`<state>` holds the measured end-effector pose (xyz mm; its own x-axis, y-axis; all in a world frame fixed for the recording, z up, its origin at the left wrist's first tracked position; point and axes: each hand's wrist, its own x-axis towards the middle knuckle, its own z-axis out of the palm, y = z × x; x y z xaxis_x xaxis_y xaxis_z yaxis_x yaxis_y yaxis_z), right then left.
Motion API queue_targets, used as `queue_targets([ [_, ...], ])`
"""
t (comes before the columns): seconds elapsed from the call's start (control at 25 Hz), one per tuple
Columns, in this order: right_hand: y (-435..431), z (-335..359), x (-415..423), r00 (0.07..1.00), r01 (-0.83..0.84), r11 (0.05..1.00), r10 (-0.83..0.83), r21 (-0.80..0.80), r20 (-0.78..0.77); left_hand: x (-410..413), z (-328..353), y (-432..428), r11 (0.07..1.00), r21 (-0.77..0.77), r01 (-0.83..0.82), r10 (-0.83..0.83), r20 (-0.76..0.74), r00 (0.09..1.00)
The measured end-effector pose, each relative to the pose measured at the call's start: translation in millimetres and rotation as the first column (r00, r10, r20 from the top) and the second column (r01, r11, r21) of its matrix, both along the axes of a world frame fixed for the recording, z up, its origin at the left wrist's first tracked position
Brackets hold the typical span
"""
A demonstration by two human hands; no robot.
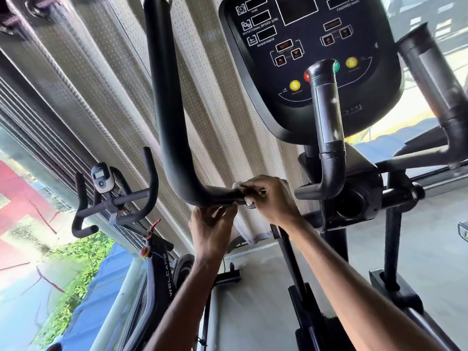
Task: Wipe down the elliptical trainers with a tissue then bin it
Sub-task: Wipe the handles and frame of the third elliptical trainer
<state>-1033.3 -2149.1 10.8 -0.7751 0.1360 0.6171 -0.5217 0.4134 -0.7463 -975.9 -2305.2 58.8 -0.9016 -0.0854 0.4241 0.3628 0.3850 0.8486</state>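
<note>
1. Two hands meet: right hand (269,198) fingers curl round a crumpled white tissue (238,185), pressing it onto the curved black elliptical handlebar (164,110)
2. Close together, left hand (211,231) fingertips touch its underside
3. Black button console (316,46) above

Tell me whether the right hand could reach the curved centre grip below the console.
Probably yes: the right hand, pinching the tissue, is close beside the centre grip, with nothing between them.

This looks like a gym or fitness room. An elliptical trainer (162,97), its console (291,34) labelled for time, rotational speed and resistance, stands beside an exercise bike (162,269). Both face a window (25,262) hung with perforated blinds (101,84).
</note>
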Motion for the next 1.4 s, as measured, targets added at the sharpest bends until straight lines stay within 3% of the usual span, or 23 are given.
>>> queue_targets([
  [0.24,-3,6,-5,0.993,-0.006,0.996,-0.004,0.086,0.115,7,7,3,0.998,-0.056,-0.011,0.012,0.012,1.000],
  [0.44,-15,31,32,0.975,-0.197,0.976,0.185,-0.096,-0.128,11,4,-8,0.999,0.004,-0.041,0.041,-0.050,0.998],
  [0.56,-25,7,26,0.971,0.062,0.994,-0.080,-0.089,-0.225,11,3,-16,1.000,-0.014,-0.013,0.012,-0.064,0.998],
  [0.68,-34,-34,6,0.938,0.312,0.939,-0.329,-0.145,-0.109,-1,-5,-24,0.996,-0.013,0.089,-0.089,0.001,0.996],
  [0.92,-63,-49,-12,0.793,0.607,0.765,-0.601,-0.215,0.098,-52,-22,-32,0.952,-0.121,0.282,-0.262,0.156,0.952],
  [1.0,-77,-44,-11,0.769,0.638,0.686,-0.545,-0.350,0.333,-71,-27,-36,0.928,-0.085,0.364,-0.342,0.200,0.918],
  [1.04,-80,-40,-6,0.783,0.617,0.616,-0.416,-0.490,0.463,-76,-29,-37,0.919,-0.033,0.394,-0.378,0.217,0.900],
  [1.12,-84,-40,4,0.871,0.466,0.439,-0.075,-0.768,0.486,-80,-33,-38,0.892,0.106,0.439,-0.451,0.231,0.862],
  [1.16,-87,-41,13,0.884,0.433,0.450,-0.044,-0.781,0.464,-82,-36,-41,0.873,0.187,0.451,-0.486,0.232,0.843],
  [1.2,-91,-41,23,0.874,0.461,0.578,-0.164,-0.674,0.457,-84,-38,-43,0.854,0.262,0.450,-0.509,0.233,0.829],
  [1.24,-97,-40,33,0.850,0.516,0.730,-0.371,-0.448,0.374,-89,-42,-45,0.843,0.318,0.434,-0.514,0.240,0.823],
  [1.28,-103,-38,40,0.814,0.576,0.806,-0.550,-0.133,0.188,-93,-46,-48,0.849,0.343,0.402,-0.497,0.261,0.827],
  [1.32,-108,-35,44,0.832,0.551,0.820,-0.555,0.157,-0.022,-97,-48,-52,0.859,0.367,0.355,-0.469,0.291,0.834],
  [1.4,-122,-20,44,0.904,0.401,0.715,-0.409,0.574,-0.122,-103,-55,-61,0.852,0.441,0.284,-0.456,0.356,0.816],
])
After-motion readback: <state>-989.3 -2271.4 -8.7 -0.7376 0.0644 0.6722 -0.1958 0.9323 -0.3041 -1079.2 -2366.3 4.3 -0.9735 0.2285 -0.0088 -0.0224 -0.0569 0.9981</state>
